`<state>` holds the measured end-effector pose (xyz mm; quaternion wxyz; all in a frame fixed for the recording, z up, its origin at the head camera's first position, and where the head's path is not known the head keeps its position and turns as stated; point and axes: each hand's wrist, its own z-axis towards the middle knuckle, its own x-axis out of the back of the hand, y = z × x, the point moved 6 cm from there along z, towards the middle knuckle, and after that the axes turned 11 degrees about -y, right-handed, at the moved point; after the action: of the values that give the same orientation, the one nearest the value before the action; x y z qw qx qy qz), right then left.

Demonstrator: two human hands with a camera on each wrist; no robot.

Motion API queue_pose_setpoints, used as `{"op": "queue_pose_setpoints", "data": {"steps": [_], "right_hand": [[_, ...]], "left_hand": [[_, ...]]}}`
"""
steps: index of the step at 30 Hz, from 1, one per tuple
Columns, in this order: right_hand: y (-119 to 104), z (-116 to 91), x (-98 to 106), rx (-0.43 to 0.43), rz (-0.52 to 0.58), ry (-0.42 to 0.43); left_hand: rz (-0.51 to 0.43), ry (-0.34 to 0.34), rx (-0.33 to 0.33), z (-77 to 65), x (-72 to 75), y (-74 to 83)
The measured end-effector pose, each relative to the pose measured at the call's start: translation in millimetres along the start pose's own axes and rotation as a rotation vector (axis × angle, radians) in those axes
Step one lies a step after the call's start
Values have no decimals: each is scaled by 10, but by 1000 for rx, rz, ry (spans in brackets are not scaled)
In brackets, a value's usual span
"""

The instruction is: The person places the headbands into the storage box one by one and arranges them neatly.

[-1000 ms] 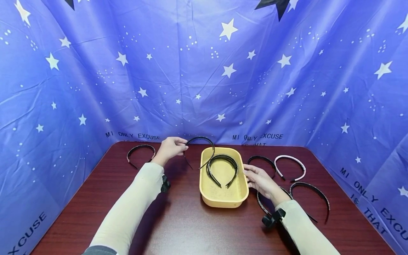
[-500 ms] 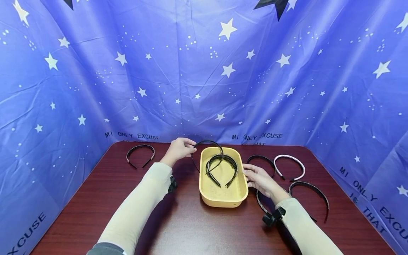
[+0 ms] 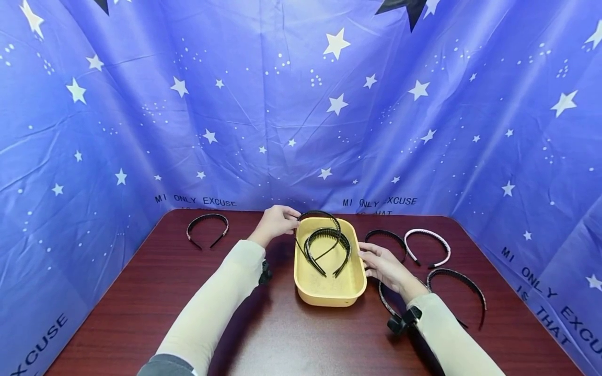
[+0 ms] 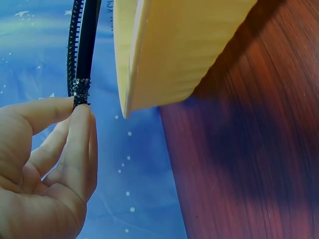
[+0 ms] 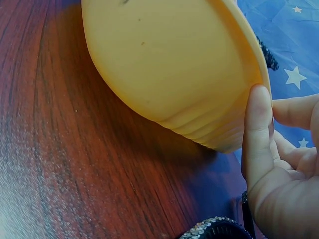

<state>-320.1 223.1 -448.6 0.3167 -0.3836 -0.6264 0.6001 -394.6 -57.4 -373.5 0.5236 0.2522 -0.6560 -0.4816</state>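
Thin black toothed headband [image 3: 320, 230] held at one end, arc raised over far rim of yellow oblong tub [image 3: 329, 292], free end dipping inside. Tub upright on table; second black toothed headband [image 3: 335, 237] lies flat in it.

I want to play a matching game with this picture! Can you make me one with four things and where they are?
Things:
1. yellow tray
2. thin black headband
3. pink headband
4. toothed black headband

Places:
A. lying inside the tray
B. pinched by the left hand
C. touched at its side by the right hand
D. on the table, right of the tray

Pairs: 1-C, 2-B, 3-D, 4-A
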Motion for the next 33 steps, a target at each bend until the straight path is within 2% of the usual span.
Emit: {"op": "queue_pose_setpoints", "data": {"steps": [15, 23, 25, 28, 33], "right_hand": [[0, -7, -3, 2, 6, 6], [33, 13, 15, 7, 21, 16], [34, 15, 15, 8, 22, 24], [31, 16, 13, 11, 23, 25], [26, 15, 8, 15, 23, 18]], "left_hand": [[80, -41, 59, 128, -222, 8], [290, -18, 47, 159, -256, 74], [318, -15, 42, 168, -263, 85], [323, -14, 44, 177, -280, 92], [268, -30, 64, 203, -338, 80]]}}
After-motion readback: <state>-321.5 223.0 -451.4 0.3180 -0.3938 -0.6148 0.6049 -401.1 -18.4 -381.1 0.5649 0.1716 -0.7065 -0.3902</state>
